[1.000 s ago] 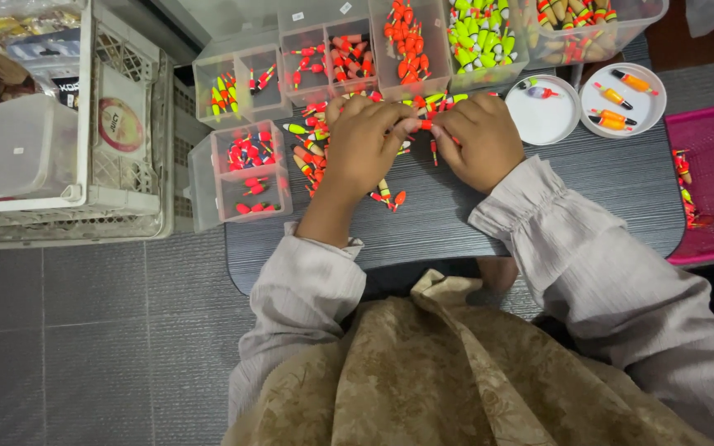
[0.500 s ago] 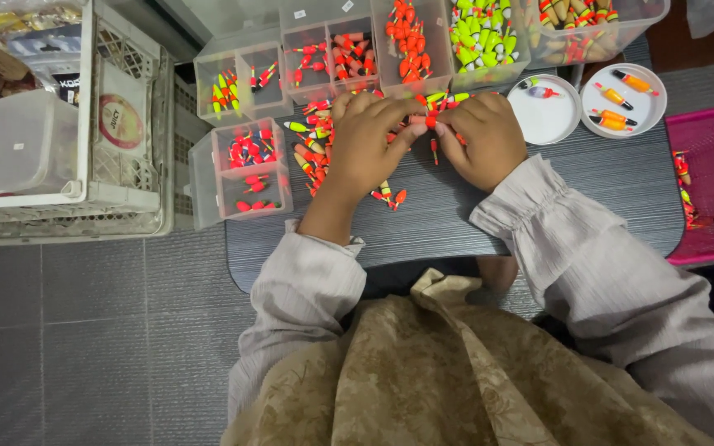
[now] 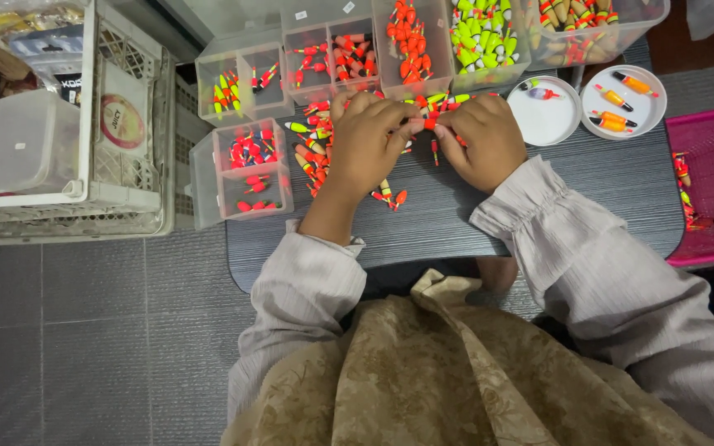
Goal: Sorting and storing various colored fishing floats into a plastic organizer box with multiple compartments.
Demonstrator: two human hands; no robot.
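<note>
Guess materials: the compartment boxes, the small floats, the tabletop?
Compartment boxes: clear hard plastic, it seems; contents show through the walls. Floats: glossy painted bodies in neon red, orange and yellow; core material cannot be told. Tabletop: dark grey with a fine line grain, probably laminate or textured board.

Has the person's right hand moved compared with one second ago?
Yes, slightly. The right hand shifted leftward, away from the round white dish, so its fingertips meet the left hand at a small orange float.

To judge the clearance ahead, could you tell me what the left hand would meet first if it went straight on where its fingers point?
Probably the right hand: the left hand points at it, fingertips nearly touching over a small orange float.
</note>
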